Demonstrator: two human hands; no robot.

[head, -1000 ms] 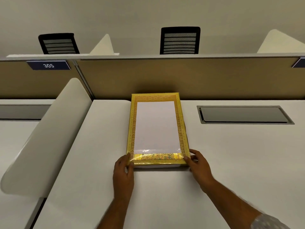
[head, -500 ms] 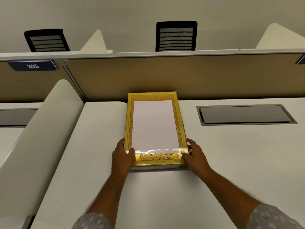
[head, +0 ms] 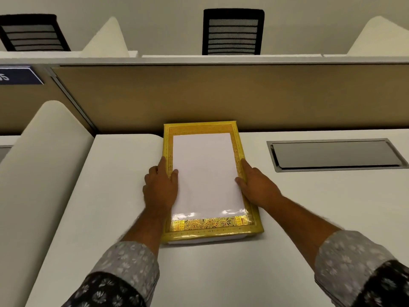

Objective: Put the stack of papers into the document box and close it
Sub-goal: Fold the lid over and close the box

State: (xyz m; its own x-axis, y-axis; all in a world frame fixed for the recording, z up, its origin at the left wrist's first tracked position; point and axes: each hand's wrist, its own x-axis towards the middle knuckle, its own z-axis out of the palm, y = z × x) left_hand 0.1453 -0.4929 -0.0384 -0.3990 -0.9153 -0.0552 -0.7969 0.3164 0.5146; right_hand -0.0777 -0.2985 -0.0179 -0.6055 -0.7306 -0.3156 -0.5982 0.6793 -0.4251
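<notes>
Against the bench's (head: 287, 218) far edge sits the yellow document box (head: 241, 156), lid apparently shut with white paper (head: 205, 173) showing, both hands' fingers (head: 162, 165) pressed flat on its sides, gripping nothing.

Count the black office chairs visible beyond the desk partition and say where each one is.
2. One chair stands behind the partition, just right of centre. The other chair is at the far left, cut by the frame edge. Only their backrests show; more chairs may be hidden below the partition.
</notes>
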